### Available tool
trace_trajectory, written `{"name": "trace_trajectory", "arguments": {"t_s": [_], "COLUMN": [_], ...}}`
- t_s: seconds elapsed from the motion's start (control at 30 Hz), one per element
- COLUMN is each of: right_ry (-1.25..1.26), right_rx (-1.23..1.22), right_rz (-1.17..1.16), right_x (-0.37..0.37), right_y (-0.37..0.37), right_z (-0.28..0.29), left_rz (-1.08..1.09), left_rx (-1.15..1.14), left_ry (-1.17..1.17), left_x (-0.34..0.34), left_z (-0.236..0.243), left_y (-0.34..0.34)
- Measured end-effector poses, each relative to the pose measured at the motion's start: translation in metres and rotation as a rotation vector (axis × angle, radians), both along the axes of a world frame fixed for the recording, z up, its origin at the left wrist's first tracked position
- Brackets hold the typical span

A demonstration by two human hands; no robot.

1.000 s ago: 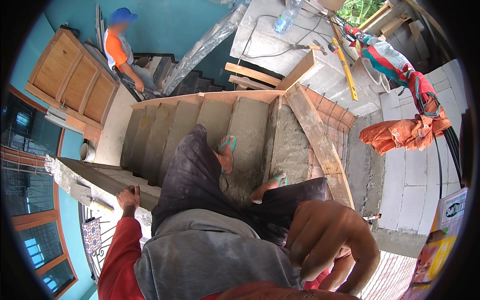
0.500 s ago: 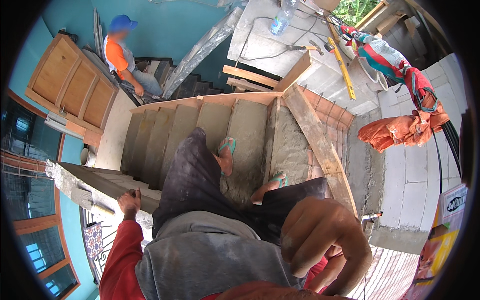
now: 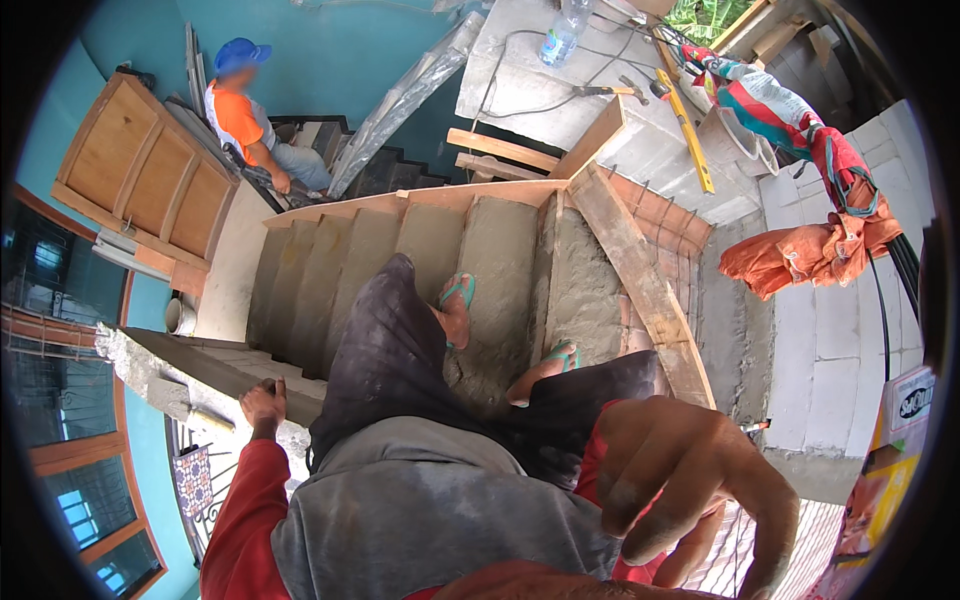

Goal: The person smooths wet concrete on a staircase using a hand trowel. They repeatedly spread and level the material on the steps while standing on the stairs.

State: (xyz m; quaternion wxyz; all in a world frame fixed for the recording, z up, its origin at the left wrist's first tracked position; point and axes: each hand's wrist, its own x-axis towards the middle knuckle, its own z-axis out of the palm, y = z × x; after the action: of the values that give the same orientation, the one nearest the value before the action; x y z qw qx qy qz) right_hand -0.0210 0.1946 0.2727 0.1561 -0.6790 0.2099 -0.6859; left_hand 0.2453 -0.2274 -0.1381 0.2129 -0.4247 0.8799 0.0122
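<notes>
On the left, my left hand point(image 3: 263, 403) is closed over the edge of a low, rough cement wall point(image 3: 225, 372). Beside it on that wall lies a trowel point(image 3: 170, 398) with a grey blade and a pale handle. My right hand point(image 3: 690, 480) is large and close in front of my body at the lower right. Its fingers are loosely bent and apart, and I see nothing held in them. Below me are grey cement stairs point(image 3: 497, 255). My feet, in green flip-flops, stand on two of the steps.
A wooden board point(image 3: 640, 285) crosses the stairs' right side, near exposed rebar. A concrete ledge point(image 3: 510, 85) holds a hammer point(image 3: 612, 91), yellow spirit level point(image 3: 687, 135), water bottle point(image 3: 566, 35) and cable. Orange cloth point(image 3: 800, 255) hangs right. A person in a blue cap point(image 3: 240, 110) sits back left.
My right hand has moved right and slightly down, and its fingers have spread from a tighter curl. My left hand stays on the wall. The view has shifted slightly.
</notes>
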Motion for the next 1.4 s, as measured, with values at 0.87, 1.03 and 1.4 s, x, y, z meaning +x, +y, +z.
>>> {"name": "trace_trajectory", "arguments": {"t_s": [0.87, 1.03, 1.4], "right_ry": [-0.085, -0.044, 0.126], "right_rx": [-0.019, 0.042, 0.171], "right_rz": [-0.28, -0.218, -0.337], "right_x": [0.008, 0.003, -0.022], "right_y": [0.009, 0.012, 0.055], "right_z": [0.012, 0.017, 0.027], "left_rz": [0.005, 0.015, 0.056], "left_rx": [-0.035, 0.007, 0.074], "left_ry": [-0.081, -0.082, -0.025], "left_x": [-0.007, -0.009, 0.005], "left_z": [0.007, 0.011, 0.003], "left_y": [0.005, 0.006, 0.003]}}
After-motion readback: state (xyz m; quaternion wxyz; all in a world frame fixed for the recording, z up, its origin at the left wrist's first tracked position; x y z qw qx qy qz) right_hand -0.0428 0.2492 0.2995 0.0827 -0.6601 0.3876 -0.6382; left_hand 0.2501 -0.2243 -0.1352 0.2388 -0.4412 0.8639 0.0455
